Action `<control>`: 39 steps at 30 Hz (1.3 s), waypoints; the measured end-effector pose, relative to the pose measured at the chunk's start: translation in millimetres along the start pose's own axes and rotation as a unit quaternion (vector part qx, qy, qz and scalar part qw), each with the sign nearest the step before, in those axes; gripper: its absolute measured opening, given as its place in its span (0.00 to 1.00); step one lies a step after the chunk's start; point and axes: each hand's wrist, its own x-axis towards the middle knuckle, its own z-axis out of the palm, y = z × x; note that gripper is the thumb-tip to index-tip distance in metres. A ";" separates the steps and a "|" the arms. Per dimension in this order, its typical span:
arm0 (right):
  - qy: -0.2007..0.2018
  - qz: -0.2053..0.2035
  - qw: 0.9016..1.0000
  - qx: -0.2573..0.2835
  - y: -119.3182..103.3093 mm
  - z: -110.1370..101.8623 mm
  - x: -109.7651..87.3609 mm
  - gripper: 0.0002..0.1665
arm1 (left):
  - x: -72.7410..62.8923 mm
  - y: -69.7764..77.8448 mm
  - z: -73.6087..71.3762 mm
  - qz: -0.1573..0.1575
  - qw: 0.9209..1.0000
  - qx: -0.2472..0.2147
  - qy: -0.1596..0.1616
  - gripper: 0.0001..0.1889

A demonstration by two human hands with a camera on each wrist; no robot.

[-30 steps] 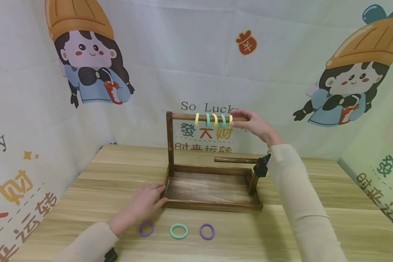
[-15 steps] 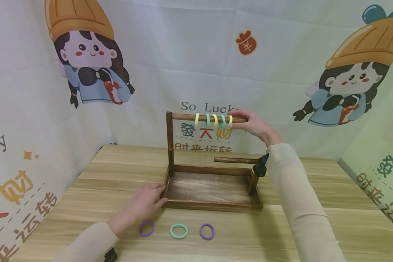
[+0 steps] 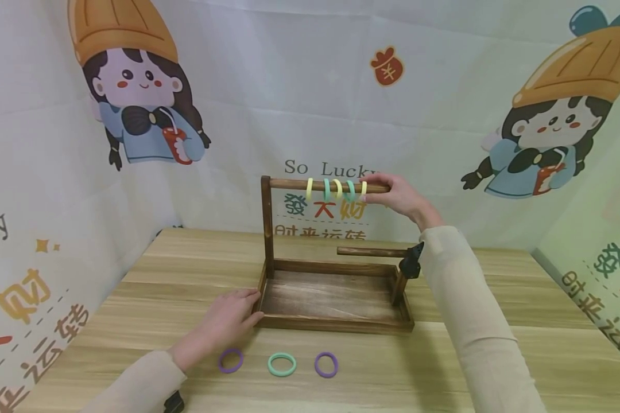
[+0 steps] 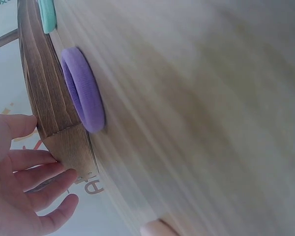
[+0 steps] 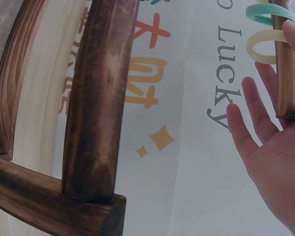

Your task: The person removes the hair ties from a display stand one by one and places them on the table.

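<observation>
A dark wooden rack [image 3: 336,324] with a tray base and two horizontal rods stands on the table. Yellow and green hair ties hang along its upper rod [image 3: 291,183]. My right hand [image 3: 399,196] is at that rod's free end, thumb and index finger pinching the outermost yellow hair tie [image 5: 258,58]; its other fingers spread behind the rod. My left hand [image 3: 227,318] holds the tray's front left corner, thumb at the front wall and fingers along the side. Near it on the table lie a purple hair tie [image 4: 86,93], a green hair tie [image 3: 282,375] and another purple one.
The rack's lower rod [image 3: 369,252] juts left from a short post, below my right forearm. A wood-grain table [image 3: 160,269] carries everything. A printed cloth backdrop [image 3: 289,86] hangs behind and at both sides.
</observation>
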 end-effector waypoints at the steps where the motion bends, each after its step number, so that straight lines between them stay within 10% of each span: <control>1: 0.002 0.000 1.000 -0.001 0.1 0.0 -0.3 0.29 | 0.1 -0.2 0.5 -0.001 1.000 -0.001 0.000 0.23; 39: 0.089 -0.022 0.995 0.047 22.3 -23.8 -25.8 0.24 | 1.1 -2.8 4.9 -0.007 1.000 -0.009 0.002 0.23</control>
